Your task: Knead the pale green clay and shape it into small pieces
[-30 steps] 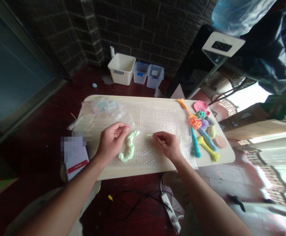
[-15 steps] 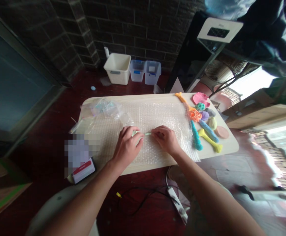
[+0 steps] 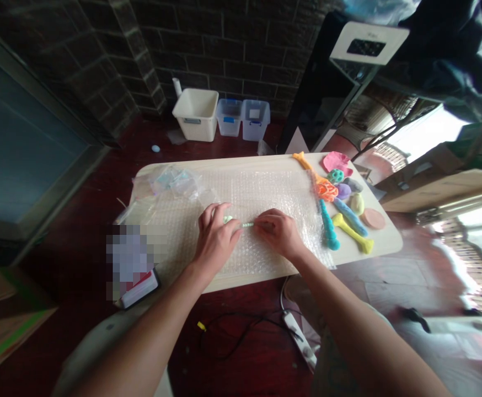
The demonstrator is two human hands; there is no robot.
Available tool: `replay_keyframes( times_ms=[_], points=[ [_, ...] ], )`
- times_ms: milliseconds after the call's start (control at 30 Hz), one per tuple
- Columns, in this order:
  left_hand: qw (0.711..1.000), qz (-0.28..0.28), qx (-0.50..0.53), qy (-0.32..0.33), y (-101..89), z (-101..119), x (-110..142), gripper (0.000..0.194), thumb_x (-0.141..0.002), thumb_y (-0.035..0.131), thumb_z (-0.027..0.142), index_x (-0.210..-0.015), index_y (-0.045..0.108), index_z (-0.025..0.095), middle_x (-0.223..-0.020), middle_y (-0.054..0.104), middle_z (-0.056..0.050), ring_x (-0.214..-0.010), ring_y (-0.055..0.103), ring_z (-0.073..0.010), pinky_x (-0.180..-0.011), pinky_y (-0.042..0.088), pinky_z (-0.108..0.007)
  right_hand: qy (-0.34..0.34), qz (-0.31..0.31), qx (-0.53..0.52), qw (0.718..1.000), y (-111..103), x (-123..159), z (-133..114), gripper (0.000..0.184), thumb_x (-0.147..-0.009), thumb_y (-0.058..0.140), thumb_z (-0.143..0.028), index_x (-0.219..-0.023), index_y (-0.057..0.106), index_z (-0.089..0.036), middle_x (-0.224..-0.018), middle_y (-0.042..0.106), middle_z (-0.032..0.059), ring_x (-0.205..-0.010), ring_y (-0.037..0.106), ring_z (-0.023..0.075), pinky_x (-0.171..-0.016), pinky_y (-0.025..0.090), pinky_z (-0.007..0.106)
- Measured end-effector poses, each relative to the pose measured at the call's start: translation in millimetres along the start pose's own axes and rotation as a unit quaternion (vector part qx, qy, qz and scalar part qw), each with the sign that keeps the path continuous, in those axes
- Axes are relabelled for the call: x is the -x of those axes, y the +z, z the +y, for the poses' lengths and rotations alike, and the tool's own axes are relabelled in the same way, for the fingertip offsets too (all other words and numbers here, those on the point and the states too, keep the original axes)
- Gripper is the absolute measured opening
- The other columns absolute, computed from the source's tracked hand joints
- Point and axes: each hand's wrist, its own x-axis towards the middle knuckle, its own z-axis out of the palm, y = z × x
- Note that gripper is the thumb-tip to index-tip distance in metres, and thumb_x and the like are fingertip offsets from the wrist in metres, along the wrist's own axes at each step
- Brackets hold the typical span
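Observation:
A thin pale green beaded strip [image 3: 247,224] runs between my two hands, low over a sheet of bubble wrap [image 3: 261,190]. My left hand [image 3: 217,234] has its thumb and a finger closed at the strip's left end, while another finger is raised. A bit more pale green shows between those fingers. At the other end, my right hand [image 3: 280,231] pinches the strip, its fingertips bent together and partly hidden. How far the strip reaches under either hand cannot be seen.
Right on the table [image 3: 384,242] lie soft coloured pieces: a yellow bone shape [image 3: 352,234], a teal rod [image 3: 328,226], an orange lattice piece [image 3: 326,189], a pink piece [image 3: 337,162]. Clear plastic bags [image 3: 175,182] lie left. A power strip [image 3: 300,339] is below; bins [image 3: 195,118] stand behind.
A finger of my left hand has lifted a little, showing more pale green beneath it. My right hand keeps its pinch on the strip. The view has shifted slightly.

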Motion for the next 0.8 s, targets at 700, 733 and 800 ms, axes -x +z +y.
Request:
replay_keyframes(
  times_ms=[700,733,800],
  points=[
    [1.000,0.006,0.009,0.013,15.7,-3.7,-6.8,0.012,-0.092,0.071,0.020,-0.088,0.082,0.019,-0.129,0.065,-0.013,-0.126,0.049,-0.0344,-0.110,0.046,-0.052,-0.013,-0.001,0.020,1.000,4.4,-1.9,0.5,0.010,-0.085,0.075,-0.011,-0.090,0.080,-0.018,-0.094,0.073,0.0092,-0.082,0.071,0.0208,-0.074,0.058,0.032],
    [1.000,0.007,0.011,0.015,16.1,-4.1,-6.8,0.012,-0.092,0.071,0.020,-0.088,0.082,0.019,-0.128,0.066,-0.013,-0.126,0.049,-0.0345,-0.110,0.047,-0.053,-0.014,-0.001,0.020,1.000,4.5,-2.1,0.5,0.010,-0.085,0.075,-0.011,-0.090,0.080,-0.018,-0.094,0.073,0.0093,-0.082,0.071,0.0208,-0.074,0.058,0.033],
    [1.000,0.007,0.014,0.016,16.5,-4.8,-7.0,0.011,-0.091,0.071,0.020,-0.087,0.082,0.019,-0.128,0.066,-0.013,-0.125,0.050,-0.0347,-0.109,0.047,-0.053,-0.018,-0.001,0.019,1.000,4.5,-2.2,0.7,0.009,-0.085,0.075,-0.011,-0.089,0.080,-0.018,-0.094,0.074,0.0091,-0.082,0.071,0.0207,-0.074,0.058,0.033]
  ],
)
